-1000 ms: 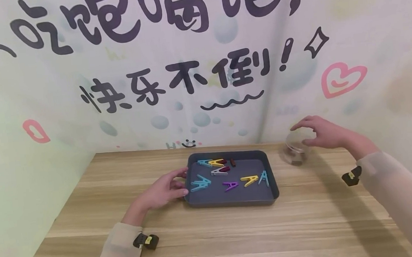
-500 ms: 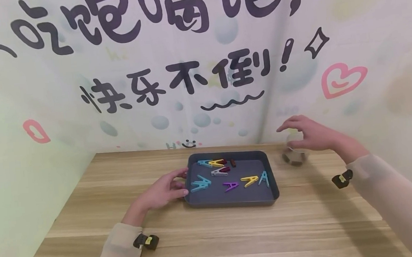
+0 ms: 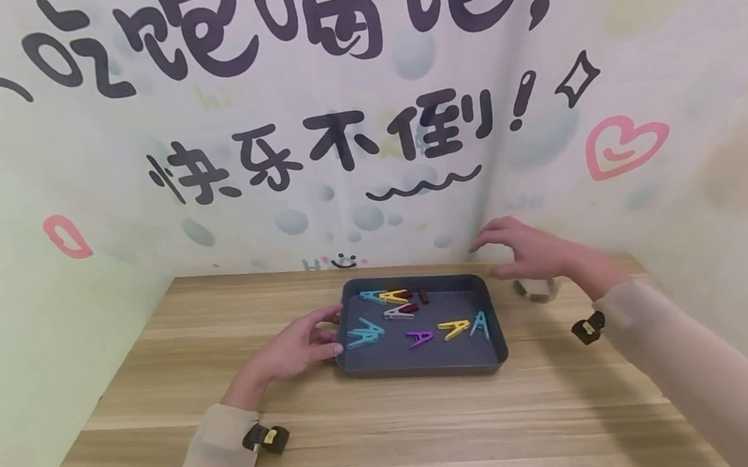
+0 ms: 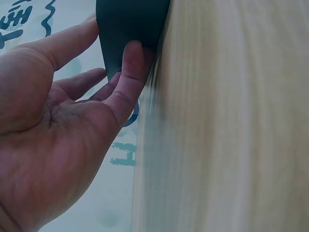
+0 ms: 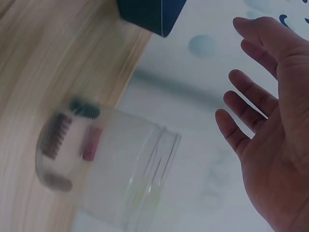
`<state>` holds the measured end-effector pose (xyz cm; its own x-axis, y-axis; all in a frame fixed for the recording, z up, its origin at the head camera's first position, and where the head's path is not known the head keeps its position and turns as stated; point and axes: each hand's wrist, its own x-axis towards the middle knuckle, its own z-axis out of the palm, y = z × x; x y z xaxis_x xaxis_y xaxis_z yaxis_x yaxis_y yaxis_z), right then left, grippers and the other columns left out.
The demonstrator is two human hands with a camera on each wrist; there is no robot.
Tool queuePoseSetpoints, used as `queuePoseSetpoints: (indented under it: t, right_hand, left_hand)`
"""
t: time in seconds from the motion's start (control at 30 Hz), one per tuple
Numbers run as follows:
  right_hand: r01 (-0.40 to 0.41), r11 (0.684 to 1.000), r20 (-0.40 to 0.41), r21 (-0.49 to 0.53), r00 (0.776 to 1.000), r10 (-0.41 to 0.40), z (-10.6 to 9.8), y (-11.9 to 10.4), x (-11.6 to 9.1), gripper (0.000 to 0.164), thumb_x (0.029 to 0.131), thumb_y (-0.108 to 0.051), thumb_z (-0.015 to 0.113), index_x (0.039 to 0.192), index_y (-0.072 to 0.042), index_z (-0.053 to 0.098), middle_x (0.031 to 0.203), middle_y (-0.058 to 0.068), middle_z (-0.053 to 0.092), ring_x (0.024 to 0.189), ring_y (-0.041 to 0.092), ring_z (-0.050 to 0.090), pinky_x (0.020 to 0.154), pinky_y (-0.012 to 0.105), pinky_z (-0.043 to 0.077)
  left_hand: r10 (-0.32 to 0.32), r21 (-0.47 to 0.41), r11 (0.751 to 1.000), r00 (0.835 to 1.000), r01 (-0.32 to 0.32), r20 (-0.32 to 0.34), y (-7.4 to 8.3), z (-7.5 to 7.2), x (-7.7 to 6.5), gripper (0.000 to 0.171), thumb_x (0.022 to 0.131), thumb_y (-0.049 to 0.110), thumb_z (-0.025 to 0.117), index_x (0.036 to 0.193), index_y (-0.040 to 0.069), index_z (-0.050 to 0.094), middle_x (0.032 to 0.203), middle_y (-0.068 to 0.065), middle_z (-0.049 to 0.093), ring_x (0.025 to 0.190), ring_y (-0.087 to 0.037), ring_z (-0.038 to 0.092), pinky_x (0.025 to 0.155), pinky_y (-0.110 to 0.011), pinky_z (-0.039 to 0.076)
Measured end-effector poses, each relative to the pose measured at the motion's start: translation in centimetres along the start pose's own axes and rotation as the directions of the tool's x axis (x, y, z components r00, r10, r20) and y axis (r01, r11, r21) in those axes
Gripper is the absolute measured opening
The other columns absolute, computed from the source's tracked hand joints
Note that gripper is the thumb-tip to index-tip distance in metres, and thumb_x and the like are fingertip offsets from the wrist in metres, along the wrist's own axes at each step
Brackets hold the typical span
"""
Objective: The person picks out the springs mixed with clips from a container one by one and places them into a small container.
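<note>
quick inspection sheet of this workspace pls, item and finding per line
Surface: light wood-grain table, against the back wall.
Job's things: dark tray holding blue, yellow, purple and pale pegs plus small dark red pieces; clear jar with small dark and red items inside, blurred in the right wrist view.
Clutter: nothing seen.
Left hand: fingers touching the tray's left side.
Right hand: raised near the tray's far right corner, partly hiding the jar in the head view; holding nothing.
Cables: nothing seen.
Surroundings: pale printed wall covering with dark lettering; a black device on each wrist.
</note>
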<state>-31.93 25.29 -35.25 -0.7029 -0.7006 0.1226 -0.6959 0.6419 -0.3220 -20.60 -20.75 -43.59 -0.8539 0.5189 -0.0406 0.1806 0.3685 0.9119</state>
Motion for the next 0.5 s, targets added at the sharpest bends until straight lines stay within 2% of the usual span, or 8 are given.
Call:
queuePoseSetpoints:
  t: [0.33, 0.5]
  right_hand:
    - [0.042, 0.999, 0.084, -0.015, 0.996, -0.04, 2.4, -1.1, 3.2, 0.037, 0.092, -0.026, 0.084, 0.127, -0.021, 0.074, 0.141, 0.01, 0.059, 0.131, 0.032, 0.049, 0.11, 0.056, 0.043]
    - [0.068, 0.997, 0.124, -0.032, 0.99, -0.063, 3.3, -2.0, 4.4, 0.037, 0.092, -0.028, 0.084, 0.126, -0.018, 0.074, 0.143, 0.015, 0.059, 0.137, 0.038, 0.047, 0.115, 0.059, 0.039]
  left_hand:
    - [-0.006, 0.002, 1.0, 1.0, 0.006, -0.001, 0.1, 0.0, 0.0, 0.073, 0.103, 0.004, 0.069, 0.162, -0.01, 0.027, 0.152, -0.032, 0.045, 0.128, -0.044, 0.062, 0.099, -0.04, 0.059]
    - [-0.001, 0.002, 1.0, 1.0, 0.001, 0.002, -0.1, -0.1, 0.1, 0.073, 0.103, 0.004, 0.069, 0.162, -0.01, 0.028, 0.151, -0.031, 0.046, 0.128, -0.043, 0.062, 0.099, -0.04, 0.059]
